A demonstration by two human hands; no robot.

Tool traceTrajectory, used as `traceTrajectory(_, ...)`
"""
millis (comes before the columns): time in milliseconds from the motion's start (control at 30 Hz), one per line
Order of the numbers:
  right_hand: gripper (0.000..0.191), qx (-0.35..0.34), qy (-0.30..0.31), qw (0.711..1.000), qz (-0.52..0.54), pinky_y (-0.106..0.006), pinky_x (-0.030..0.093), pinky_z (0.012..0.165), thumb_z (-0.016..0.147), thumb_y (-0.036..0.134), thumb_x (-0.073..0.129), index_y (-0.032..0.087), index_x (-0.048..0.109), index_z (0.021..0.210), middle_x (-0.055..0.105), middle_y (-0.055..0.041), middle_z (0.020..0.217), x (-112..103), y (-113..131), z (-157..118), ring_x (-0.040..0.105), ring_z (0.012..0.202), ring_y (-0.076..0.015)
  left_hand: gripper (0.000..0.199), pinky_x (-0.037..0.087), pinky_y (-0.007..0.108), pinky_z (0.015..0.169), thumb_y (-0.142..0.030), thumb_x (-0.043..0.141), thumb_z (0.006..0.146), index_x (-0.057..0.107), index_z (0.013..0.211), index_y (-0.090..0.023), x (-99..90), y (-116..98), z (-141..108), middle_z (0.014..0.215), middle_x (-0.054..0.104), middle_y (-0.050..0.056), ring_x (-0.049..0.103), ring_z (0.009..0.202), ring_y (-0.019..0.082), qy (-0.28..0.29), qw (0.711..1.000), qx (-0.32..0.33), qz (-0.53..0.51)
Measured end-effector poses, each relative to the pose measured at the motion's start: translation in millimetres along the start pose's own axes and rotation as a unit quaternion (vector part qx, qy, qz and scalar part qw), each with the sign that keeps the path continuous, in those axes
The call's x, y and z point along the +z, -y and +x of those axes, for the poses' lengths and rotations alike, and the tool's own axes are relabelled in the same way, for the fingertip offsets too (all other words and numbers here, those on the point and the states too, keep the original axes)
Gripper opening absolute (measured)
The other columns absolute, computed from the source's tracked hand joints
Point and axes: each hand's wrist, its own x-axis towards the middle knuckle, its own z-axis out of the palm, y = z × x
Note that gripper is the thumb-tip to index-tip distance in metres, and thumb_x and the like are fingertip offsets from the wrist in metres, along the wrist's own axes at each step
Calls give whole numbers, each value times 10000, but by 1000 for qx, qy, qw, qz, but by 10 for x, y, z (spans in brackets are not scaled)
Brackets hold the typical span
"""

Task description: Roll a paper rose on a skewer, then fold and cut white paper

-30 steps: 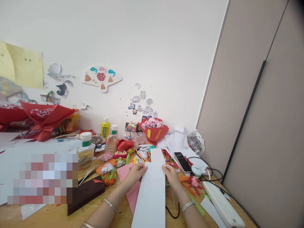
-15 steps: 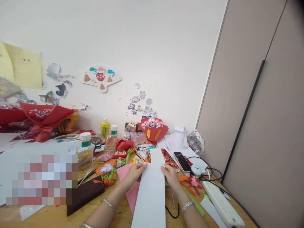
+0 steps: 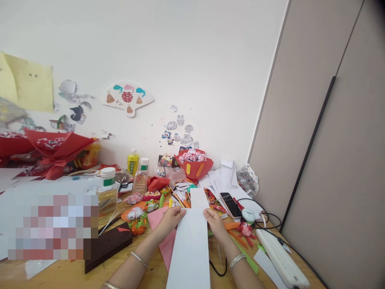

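Observation:
A long strip of white paper runs from the bottom edge of the view up to both hands. At its far left corner my left hand pinches the paper between thumb and fingers. My right hand grips the far right corner in the same way. Just beyond the far edge lies another white paper piece; whether the two are joined I cannot tell. Pink paper lies under my left forearm, and a black cable loops by my right one.
Paper scraps and crumpled paper flowers litter the wooden table. Clear bottles stand left, and a red bouquet is against the wall. On the right are a phone, a white mouse and a white power strip.
Very little differs. The far edge of the white paper strip and my fingertips sit slightly lower, with both hands still holding the same corners.

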Motion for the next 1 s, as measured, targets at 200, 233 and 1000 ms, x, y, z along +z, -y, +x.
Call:
traceTrajectory(200, 429, -2, 11, 999, 42, -304, 420, 667, 726, 597, 558, 182, 661, 759, 620, -26, 692, -2, 85, -42, 549, 722, -198, 479, 244, 214, 432, -670, 494, 611, 333, 565, -221, -12, -23, -12, 516, 285, -83, 313, 469, 90, -6, 1000, 3, -1)
traceTrajectory(233, 419, 0, 18, 999, 49, -310, 427, 671, 726, 584, 565, 184, 669, 795, 632, -32, 708, -5, 100, -52, 561, 736, -205, 481, 241, 215, 433, -672, 494, 607, 330, 563, -221, -15, -24, -11, 519, 285, -83, 310, 470, 89, -8, 1000, 2, -2)
traceTrajectory(1000, 337, 7, -32, 999, 43, -336, 441, 764, 695, 458, 623, 186, 694, 881, 678, -57, 846, 5, -52, 23, 582, 856, -236, 491, 281, 207, 420, -674, 514, 560, 329, 568, -219, -11, 4, 18, 500, 286, -100, 321, 446, 74, -12, 999, -36, -18)
